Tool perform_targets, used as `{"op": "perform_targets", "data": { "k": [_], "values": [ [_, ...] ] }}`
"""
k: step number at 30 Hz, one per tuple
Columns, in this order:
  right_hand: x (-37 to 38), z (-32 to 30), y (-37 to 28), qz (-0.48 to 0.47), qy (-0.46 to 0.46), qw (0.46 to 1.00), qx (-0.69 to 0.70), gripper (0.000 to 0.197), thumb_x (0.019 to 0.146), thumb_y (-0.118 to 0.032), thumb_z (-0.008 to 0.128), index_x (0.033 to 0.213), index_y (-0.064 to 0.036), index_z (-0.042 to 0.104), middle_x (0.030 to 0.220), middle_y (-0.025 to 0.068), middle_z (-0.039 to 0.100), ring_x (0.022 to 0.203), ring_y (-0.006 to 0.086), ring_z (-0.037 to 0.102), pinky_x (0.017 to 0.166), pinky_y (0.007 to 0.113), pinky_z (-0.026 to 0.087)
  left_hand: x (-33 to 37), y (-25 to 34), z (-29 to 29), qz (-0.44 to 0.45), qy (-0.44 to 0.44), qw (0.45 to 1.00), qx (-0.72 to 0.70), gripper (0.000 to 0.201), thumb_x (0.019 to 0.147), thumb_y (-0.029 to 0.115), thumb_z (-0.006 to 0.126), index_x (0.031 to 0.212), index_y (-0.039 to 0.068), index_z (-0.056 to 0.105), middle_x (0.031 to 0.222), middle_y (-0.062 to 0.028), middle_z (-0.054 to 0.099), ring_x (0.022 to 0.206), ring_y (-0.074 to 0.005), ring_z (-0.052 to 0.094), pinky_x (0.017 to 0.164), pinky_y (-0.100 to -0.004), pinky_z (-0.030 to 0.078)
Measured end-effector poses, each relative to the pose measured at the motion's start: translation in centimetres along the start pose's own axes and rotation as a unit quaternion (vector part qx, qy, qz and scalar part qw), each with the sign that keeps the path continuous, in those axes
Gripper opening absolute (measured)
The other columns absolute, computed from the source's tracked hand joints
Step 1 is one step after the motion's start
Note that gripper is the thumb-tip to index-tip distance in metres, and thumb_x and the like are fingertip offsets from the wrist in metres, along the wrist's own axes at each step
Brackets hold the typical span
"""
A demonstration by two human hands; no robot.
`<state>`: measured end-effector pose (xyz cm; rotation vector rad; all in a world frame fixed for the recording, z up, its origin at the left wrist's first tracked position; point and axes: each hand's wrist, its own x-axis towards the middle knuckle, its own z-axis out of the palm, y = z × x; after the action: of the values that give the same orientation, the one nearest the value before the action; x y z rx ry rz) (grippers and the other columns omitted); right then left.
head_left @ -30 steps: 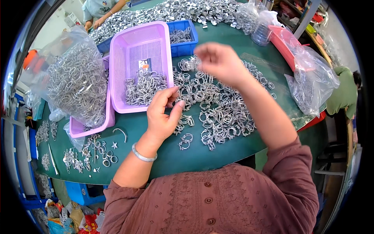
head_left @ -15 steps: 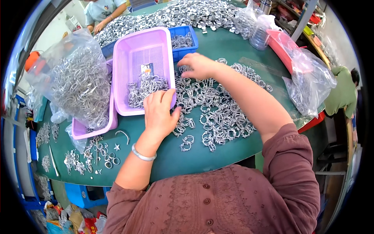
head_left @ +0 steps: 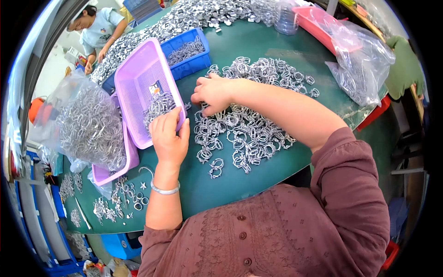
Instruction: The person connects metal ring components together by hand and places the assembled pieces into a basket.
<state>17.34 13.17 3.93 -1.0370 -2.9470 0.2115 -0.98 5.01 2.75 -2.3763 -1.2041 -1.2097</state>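
Observation:
A purple mesh basket (head_left: pixel 121 87) stands tilted on the table with silver-grey metal rings (head_left: pixel 160 104) in its near end. My left hand (head_left: pixel 169 137) grips its near right rim, fingers over the edge and thumb on the outer side. To the right of the basket lies a spread pile of similar open-work rings (head_left: pixel 258 131). My right hand (head_left: pixel 213 93) is low over the left edge of that pile, palm down, its fingers bent and the thumb apart from them. Its fingertips are close to the rings, and the palm side is hidden.
Behind the basket sits a blue bin (head_left: pixel 196 62) of rings. A stuffed clear bag (head_left: pixel 92 127) leans in another purple basket (head_left: pixel 131 159) at left. Small parts lie near the front edge. A pink tray (head_left: pixel 314 30) stands far right. Another person (head_left: pixel 101 32) works beyond a long metal heap.
The view has shifted, and the basket now appears more tilted. My right hand has lowered to the left edge of the ring pile. My left hand stays on the basket's rim.

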Motion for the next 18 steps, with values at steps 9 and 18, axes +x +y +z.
{"op": "perform_targets", "data": {
  "k": [9, 18],
  "values": [
    [-2.6, -2.8, -0.4, 0.022, -0.092, 0.995, -0.027, 0.025, 0.070, -0.026, 0.062, 0.091, -0.0125, 0.063, 0.101, 0.0058, 0.053, 0.102, 0.0249, 0.045, 0.082, 0.042, 0.038, 1.2, -0.4, -0.5, -0.024, 0.004, 0.999, -0.026, 0.035, 0.069, 0.005, 0.067, 0.102, 0.004, 0.058, 0.072, -0.0051, 0.055, 0.068, -0.0214, 0.052, 0.067, -0.0325, 0.039],
    [1.0, 0.9, -2.4, 0.006, -0.059, 0.996, 0.060, 0.060, 0.077, -0.051, 0.054, 0.124, -0.0135, 0.048, 0.129, 0.0099, 0.040, 0.122, 0.0287, 0.031, 0.099, 0.054, 0.023, 1.9, -0.5, -0.8, 0.029, -0.023, 0.999, 0.000, 0.035, 0.069, 0.006, 0.067, 0.103, 0.004, 0.058, 0.073, -0.0062, 0.055, 0.069, -0.0226, 0.052, 0.067, -0.0338, 0.039]
  ]
}}
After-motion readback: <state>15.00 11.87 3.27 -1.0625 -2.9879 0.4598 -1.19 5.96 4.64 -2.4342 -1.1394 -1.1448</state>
